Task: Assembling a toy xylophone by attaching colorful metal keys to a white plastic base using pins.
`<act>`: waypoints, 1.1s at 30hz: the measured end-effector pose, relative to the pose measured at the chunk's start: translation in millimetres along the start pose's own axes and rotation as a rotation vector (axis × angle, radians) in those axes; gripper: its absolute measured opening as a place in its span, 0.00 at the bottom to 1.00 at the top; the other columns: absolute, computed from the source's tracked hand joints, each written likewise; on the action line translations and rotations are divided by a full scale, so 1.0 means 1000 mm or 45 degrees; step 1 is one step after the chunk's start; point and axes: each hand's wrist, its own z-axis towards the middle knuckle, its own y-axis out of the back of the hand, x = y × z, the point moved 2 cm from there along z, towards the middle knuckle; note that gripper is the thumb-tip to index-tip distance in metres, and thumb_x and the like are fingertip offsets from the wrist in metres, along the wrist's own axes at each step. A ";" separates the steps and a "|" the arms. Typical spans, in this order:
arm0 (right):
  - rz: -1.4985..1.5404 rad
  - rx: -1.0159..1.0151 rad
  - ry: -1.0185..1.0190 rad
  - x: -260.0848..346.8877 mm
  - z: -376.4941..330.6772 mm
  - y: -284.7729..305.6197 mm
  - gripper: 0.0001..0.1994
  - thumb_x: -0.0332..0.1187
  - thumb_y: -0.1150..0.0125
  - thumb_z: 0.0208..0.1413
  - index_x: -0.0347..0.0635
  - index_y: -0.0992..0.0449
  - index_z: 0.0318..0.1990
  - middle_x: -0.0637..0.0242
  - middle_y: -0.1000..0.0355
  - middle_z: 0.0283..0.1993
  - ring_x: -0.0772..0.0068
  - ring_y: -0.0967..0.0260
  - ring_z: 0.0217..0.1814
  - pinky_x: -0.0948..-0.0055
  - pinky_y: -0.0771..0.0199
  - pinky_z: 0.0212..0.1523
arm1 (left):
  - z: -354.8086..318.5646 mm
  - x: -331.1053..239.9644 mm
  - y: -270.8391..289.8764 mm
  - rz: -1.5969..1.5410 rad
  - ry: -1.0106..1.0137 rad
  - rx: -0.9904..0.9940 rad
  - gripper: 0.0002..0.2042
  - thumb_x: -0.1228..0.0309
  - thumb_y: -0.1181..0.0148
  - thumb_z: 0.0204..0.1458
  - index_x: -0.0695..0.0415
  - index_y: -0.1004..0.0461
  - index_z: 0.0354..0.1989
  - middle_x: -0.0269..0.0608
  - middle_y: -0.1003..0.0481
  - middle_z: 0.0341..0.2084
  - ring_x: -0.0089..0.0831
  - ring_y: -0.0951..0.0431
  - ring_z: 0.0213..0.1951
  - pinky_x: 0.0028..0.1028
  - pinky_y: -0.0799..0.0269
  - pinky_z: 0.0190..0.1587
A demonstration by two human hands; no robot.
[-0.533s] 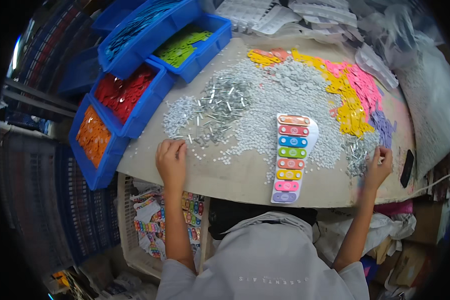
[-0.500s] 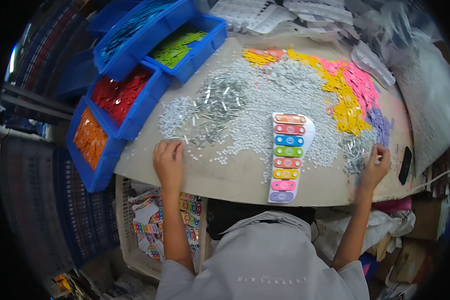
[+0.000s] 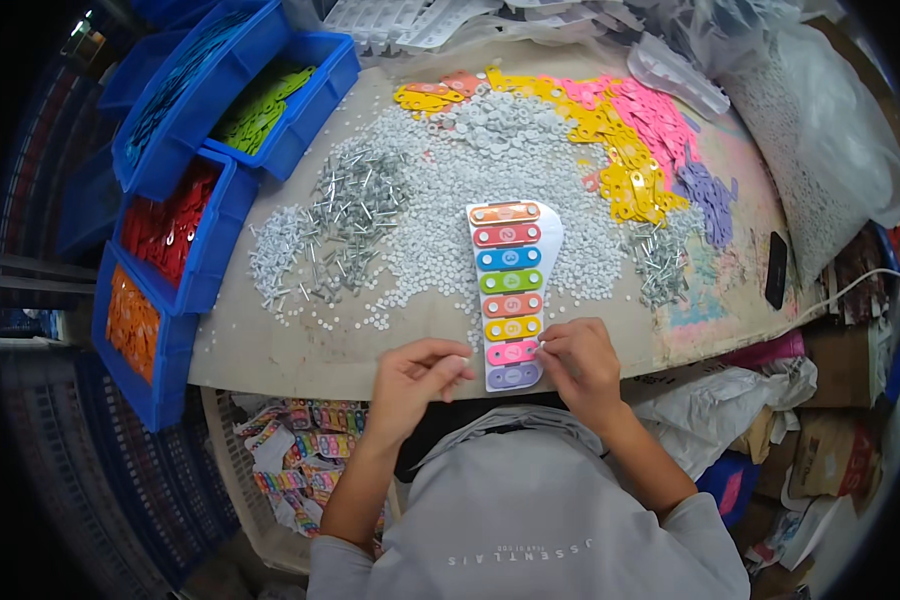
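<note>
A toy xylophone (image 3: pixel 508 285) with several coloured bars lies on a white base in the middle of the table, its narrow end toward me. My right hand (image 3: pixel 580 365) pinches at the right end of the pink bar, fingers closed on something too small to make out. My left hand (image 3: pixel 415 378) hovers just left of the xylophone's near end, fingertips pinched together; I cannot tell if a small part is in them. White washers (image 3: pixel 440 215) and metal pins (image 3: pixel 350 215) are heaped behind the toy.
Blue bins (image 3: pixel 185 215) of red, orange, green and blue bars line the left. Yellow, pink and purple bars (image 3: pixel 635 150) pile at the back right. A black phone (image 3: pixel 776 270) lies at right. A basket (image 3: pixel 300 455) of finished toys stands below the table edge.
Both hands have moved in from the table's left and right sides to the near end of the xylophone.
</note>
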 end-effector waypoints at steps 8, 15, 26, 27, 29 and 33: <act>-0.062 0.013 0.042 -0.004 -0.005 -0.007 0.11 0.20 0.29 0.43 0.39 0.24 0.33 0.63 0.23 0.38 0.58 0.29 0.41 0.62 0.30 0.43 | 0.014 0.021 -0.018 -0.135 0.157 0.179 0.07 0.76 0.40 0.60 0.66 0.22 0.43 0.42 0.19 0.31 0.20 0.20 0.31 0.16 0.30 0.25; -0.069 0.077 0.079 0.001 -0.001 -0.004 0.09 0.23 0.29 0.44 0.40 0.24 0.33 0.64 0.25 0.40 0.58 0.31 0.44 0.62 0.30 0.46 | 0.020 0.021 -0.024 0.049 0.125 0.166 0.10 0.75 0.38 0.59 0.65 0.25 0.46 0.36 0.21 0.27 0.15 0.24 0.29 0.14 0.34 0.26; 0.839 0.494 -1.170 -0.024 -0.002 -0.005 0.13 0.34 0.34 0.61 0.37 0.32 0.39 0.74 0.30 0.23 0.88 0.39 0.18 0.81 0.43 0.16 | 0.037 0.017 -0.025 0.459 0.140 0.282 0.28 0.68 0.37 0.59 0.64 0.43 0.63 0.34 0.25 0.24 0.15 0.30 0.23 0.20 0.37 0.25; 0.883 0.571 -1.241 -0.023 -0.001 -0.006 0.12 0.35 0.35 0.62 0.37 0.31 0.38 0.75 0.30 0.22 0.87 0.40 0.17 0.81 0.44 0.15 | 0.040 0.011 -0.027 0.429 0.159 0.366 0.28 0.68 0.38 0.59 0.64 0.44 0.64 0.35 0.24 0.27 0.16 0.28 0.24 0.21 0.35 0.26; 0.939 0.599 -1.234 -0.022 0.002 -0.008 0.12 0.35 0.36 0.63 0.36 0.30 0.39 0.74 0.30 0.23 0.88 0.40 0.17 0.82 0.44 0.15 | 0.045 0.007 -0.026 0.396 0.175 0.439 0.29 0.68 0.38 0.60 0.64 0.44 0.65 0.36 0.23 0.30 0.16 0.27 0.24 0.21 0.34 0.26; 0.952 0.620 -1.206 -0.023 -0.002 -0.013 0.11 0.35 0.39 0.65 0.36 0.28 0.40 0.74 0.29 0.24 0.88 0.40 0.16 0.82 0.44 0.14 | 0.049 0.006 -0.025 0.341 0.156 0.554 0.30 0.69 0.38 0.59 0.64 0.45 0.66 0.44 0.23 0.44 0.22 0.21 0.37 0.24 0.25 0.37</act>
